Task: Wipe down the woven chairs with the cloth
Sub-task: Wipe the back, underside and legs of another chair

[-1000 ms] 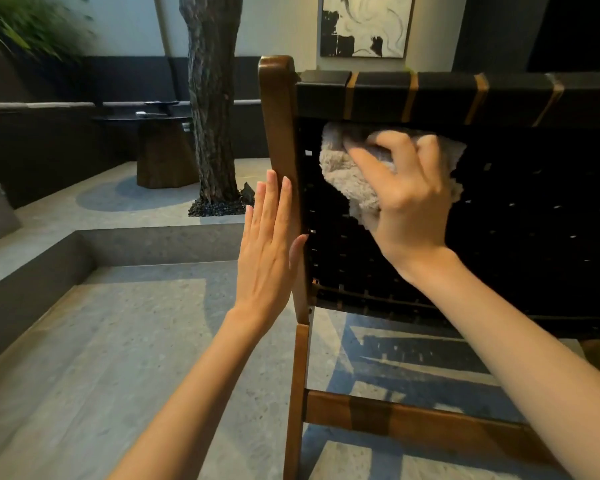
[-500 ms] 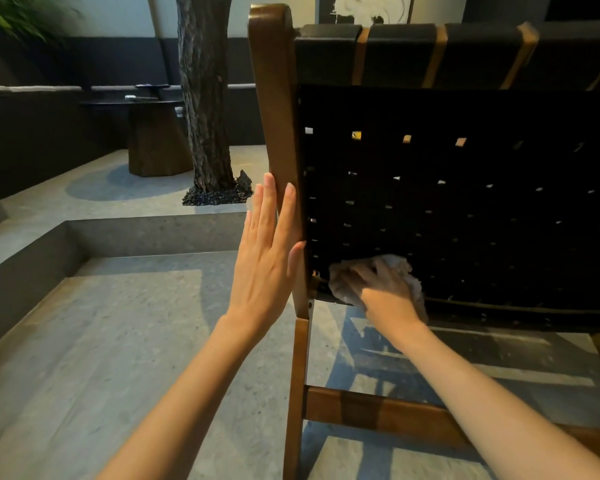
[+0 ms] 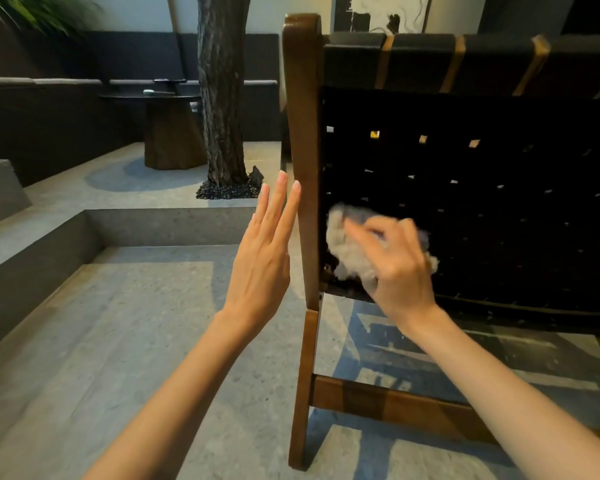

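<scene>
— One view, from the head: which hand has the cloth point(image 3: 347, 251)?
— The right hand point(image 3: 399, 271), fingers curled round it, pressing it low on the chair point(image 3: 499, 220), with the post point(image 3: 305, 168) just to its left.
— The left hand point(image 3: 260, 268)?
— Flat, fingers straight, beside the post. The chair's long span lies right of the cloth.

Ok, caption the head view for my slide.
Right hand holds a pale cloth against the woven chair back; open left hand beside the wooden post.

Tree trunk point(image 3: 222, 98) — dark table point(image 3: 168, 133) beside.
</scene>
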Motion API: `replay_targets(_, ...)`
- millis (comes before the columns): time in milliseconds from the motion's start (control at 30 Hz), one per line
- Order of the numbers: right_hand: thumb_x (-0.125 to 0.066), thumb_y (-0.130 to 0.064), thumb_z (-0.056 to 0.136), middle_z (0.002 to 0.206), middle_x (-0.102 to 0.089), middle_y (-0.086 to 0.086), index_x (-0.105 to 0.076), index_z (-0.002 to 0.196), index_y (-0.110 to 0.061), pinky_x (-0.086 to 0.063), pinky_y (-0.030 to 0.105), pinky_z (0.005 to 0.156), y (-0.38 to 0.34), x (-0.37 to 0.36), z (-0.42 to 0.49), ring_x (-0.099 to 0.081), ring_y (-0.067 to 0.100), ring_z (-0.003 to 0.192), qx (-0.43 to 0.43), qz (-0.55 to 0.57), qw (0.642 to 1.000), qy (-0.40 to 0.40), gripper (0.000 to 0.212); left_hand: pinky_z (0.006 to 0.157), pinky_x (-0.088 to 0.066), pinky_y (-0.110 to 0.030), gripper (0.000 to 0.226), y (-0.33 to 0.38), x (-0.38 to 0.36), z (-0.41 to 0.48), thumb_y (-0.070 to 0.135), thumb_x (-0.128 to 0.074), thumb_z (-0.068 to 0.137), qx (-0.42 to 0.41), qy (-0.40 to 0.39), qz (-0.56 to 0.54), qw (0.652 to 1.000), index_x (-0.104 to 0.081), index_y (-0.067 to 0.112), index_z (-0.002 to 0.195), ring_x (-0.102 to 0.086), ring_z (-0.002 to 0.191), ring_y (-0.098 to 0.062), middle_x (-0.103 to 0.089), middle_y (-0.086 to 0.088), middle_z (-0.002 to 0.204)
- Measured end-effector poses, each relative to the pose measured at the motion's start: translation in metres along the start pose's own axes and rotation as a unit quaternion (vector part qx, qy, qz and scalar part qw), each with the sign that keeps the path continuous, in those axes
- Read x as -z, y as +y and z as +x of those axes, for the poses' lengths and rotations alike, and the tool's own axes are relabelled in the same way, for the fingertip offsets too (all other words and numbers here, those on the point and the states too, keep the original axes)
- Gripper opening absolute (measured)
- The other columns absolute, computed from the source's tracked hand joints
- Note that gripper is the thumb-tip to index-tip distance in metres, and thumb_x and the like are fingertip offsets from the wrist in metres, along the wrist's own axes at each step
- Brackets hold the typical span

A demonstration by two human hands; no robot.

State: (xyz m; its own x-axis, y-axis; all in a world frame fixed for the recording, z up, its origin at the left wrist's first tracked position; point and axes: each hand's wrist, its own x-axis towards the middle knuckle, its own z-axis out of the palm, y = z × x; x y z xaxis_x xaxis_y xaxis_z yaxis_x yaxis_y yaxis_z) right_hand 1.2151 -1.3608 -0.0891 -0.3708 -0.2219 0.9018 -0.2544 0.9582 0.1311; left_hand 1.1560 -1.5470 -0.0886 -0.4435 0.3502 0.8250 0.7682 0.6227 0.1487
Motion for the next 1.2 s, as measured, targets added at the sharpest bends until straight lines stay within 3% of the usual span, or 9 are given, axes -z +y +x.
replay_targets(100, -0.061, -0.009, 0.086, 0.113, -0.051, 0.015, -0.058, 0.124, 0.001, -0.044, 0.029, 0.078, -0.005, 0.019, 0.052, -0.045, 0.027, 0.095, -0.013, 0.005, 0.991, 0.13, 0.039, 0.119, -0.005, -0.026, 0.097, 0.004, 0.005, 0.005, -0.024, -0.049, 0.078, 0.016, -0.008, -0.002, 1.0, 0.002, 0.018, 0.149, 0.004, 0.147, -0.022, 0.01, 0.004, 0.156)
replay_targets(233, -0.079, -0.003, 0.066, 0.111, -0.058, 0.022, -0.062, 0.118, 0.0, -0.051, 0.037, 0.083, -0.022, 0.024, 0.096, -0.053, 0.033, 0.101, -0.099, 0.041, 0.98, 0.169, 0.054, 0.119, -0.015, -0.04, 0.097, 0.01, 0.005, 0.01, -0.021, -0.05, 0.08, 0.016, -0.023, -0.007, 1.0, 0.008, 0.018, 0.147, 0.006, 0.147, -0.021, 0.014, 0.004, 0.155)
replay_targets(333, -0.076, 0.004, 0.066, 0.112, -0.057, 0.025, -0.064, 0.115, 0.001, -0.053, 0.048, 0.082, -0.036, 0.013, 0.102, -0.054, 0.036, 0.105, -0.138, 0.071, 0.976, 0.154, 0.05, 0.119, -0.012, -0.037, 0.098, 0.01, 0.003, 0.01, -0.021, -0.051, 0.08, 0.005, -0.025, -0.008, 1.0, 0.009, 0.017, 0.147, 0.007, 0.146, -0.019, 0.015, 0.004, 0.155)
replay_targets(700, -0.078, 0.002, 0.066, 0.114, -0.058, 0.027, -0.065, 0.102, 0.003, -0.053, 0.045, 0.087, -0.026, -0.027, 0.071, -0.057, 0.045, 0.107, -0.107, 0.028, 0.991, 0.08, 0.038, 0.117, 0.0, -0.021, 0.104, -0.001, -0.015, -0.004, -0.021, -0.053, 0.077, 0.006, -0.038, -0.012, 0.999, 0.012, 0.018, 0.148, 0.007, 0.146, -0.017, 0.016, 0.005, 0.156)
replay_targets(800, -0.071, 0.002, 0.073, 0.117, -0.059, 0.026, -0.067, 0.11, 0.001, -0.054, 0.044, 0.086, -0.021, -0.04, 0.036, -0.057, 0.045, 0.108, -0.117, 0.036, 0.992, 0.019, 0.037, 0.118, -0.003, -0.023, 0.105, -0.001, -0.021, -0.011, -0.02, -0.052, 0.077, 0.011, -0.045, -0.018, 0.999, 0.015, 0.021, 0.147, 0.008, 0.146, -0.016, 0.021, 0.009, 0.155)
replay_targets(900, -0.069, 0.004, 0.076, 0.128, -0.054, 0.023, -0.067, 0.109, 0.0, -0.054, 0.05, 0.083, -0.016, -0.056, -0.008, -0.049, 0.049, 0.116, -0.148, 0.017, 0.979, -0.137, 0.033, 0.119, -0.014, -0.036, 0.106, -0.001, -0.026, -0.02, -0.017, -0.051, 0.082, 0.025, -0.069, -0.023, 0.997, 0.021, 0.029, 0.145, 0.011, 0.146, -0.013, 0.027, 0.015, 0.153)
replay_targets(1033, -0.034, -0.027, 0.096, 0.148, -0.032, 0.007, -0.043, 0.138, -0.016, -0.045, 0.042, 0.095, -0.009, -0.083, -0.056, -0.03, 0.032, 0.134, -0.254, -0.022, 0.893, -0.371, 0.044, 0.119, -0.012, -0.04, 0.105, -0.001, -0.037, -0.035, -0.012, -0.052, 0.084, 0.046, -0.102, -0.006, 0.994, 0.025, 0.029, 0.144, 0.014, 0.145, -0.012, 0.03, 0.014, 0.152)
replay_targets(1100, -0.043, -0.02, 0.096, 0.142, -0.041, 0.012, -0.042, 0.138, -0.013, -0.047, 0.038, 0.086, -0.01, -0.092, -0.065, -0.039, 0.033, 0.129, -0.235, -0.06, 0.886, -0.396, 0.042, 0.119, -0.009, -0.04, 0.106, -0.003, -0.042, -0.042, -0.011, -0.052, 0.085, 0.054, -0.121, 0.0, 0.991, 0.027, 0.029, 0.143, 0.016, 0.144, -0.011, 0.031, 0.013, 0.151)
replay_targets(1200, -0.058, -0.027, 0.092, 0.135, -0.049, 0.013, -0.064, 0.115, -0.007, -0.048, 0.038, 0.082, -0.016, -0.099, -0.062, -0.044, 0.035, 0.124, -0.221, -0.076, 0.898, -0.373, 0.031, 0.119, -0.007, -0.039, 0.111, -0.005, -0.048, -0.05, -0.012, -0.054, 0.082, 0.062, -0.144, 0.009, 0.988, 0.031, 0.029, 0.141, 0.018, 0.144, -0.012, 0.034, 0.012, 0.151)
